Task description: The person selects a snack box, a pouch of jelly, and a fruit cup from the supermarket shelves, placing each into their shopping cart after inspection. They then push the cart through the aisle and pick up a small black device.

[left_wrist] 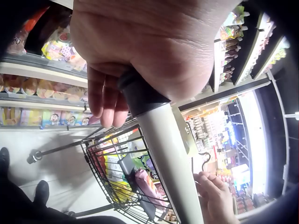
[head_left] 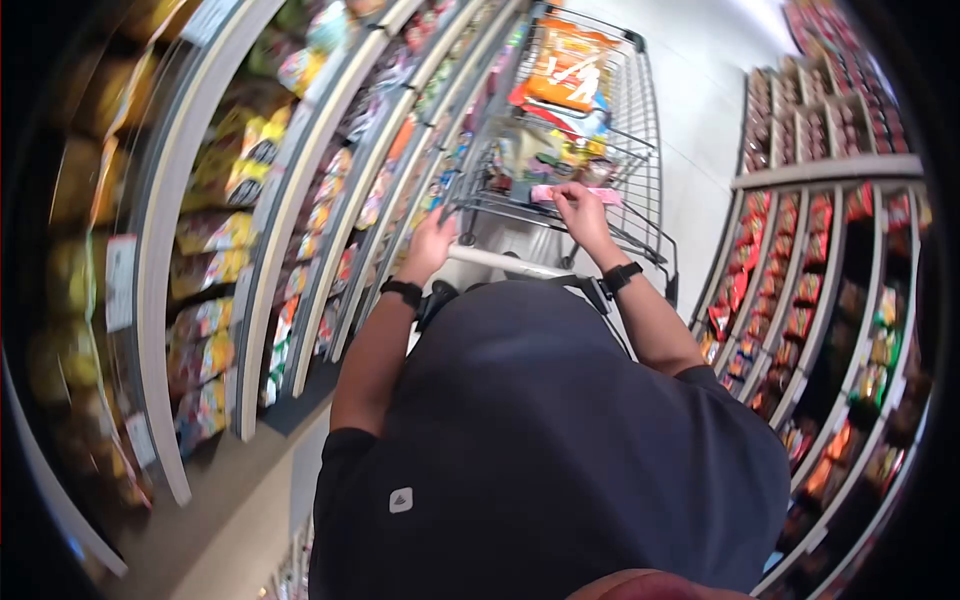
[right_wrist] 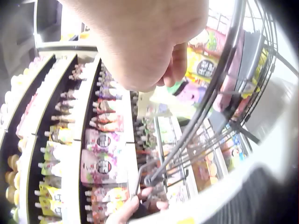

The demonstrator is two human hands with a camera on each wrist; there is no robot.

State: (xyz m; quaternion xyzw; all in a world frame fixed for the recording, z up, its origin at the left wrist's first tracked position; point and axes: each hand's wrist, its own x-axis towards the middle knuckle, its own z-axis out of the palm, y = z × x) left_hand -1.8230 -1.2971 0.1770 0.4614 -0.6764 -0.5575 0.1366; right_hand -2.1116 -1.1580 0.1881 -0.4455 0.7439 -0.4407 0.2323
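The left hand (head_left: 432, 245) is at the left end of the cart handle (head_left: 505, 262); in the left wrist view its palm lies over the dark end cap (left_wrist: 140, 93), fingers hanging down beside it. Above the cart's near end, the right hand (head_left: 582, 215) is loosely curled, with nothing visible in its fingers. It overlaps a pink packet (head_left: 608, 196) in the head view, but the right wrist view shows that packet (right_wrist: 229, 86) apart from the fingers, beyond the wire rim. An orange bag (head_left: 570, 65) and other packages lie in the cart.
Shelves of colourful packets (head_left: 215, 245) run close along the left. More shelves (head_left: 810, 260) stand on the right, beyond a strip of pale floor (head_left: 695, 130). Pouches fill the shelf rows in the right wrist view.
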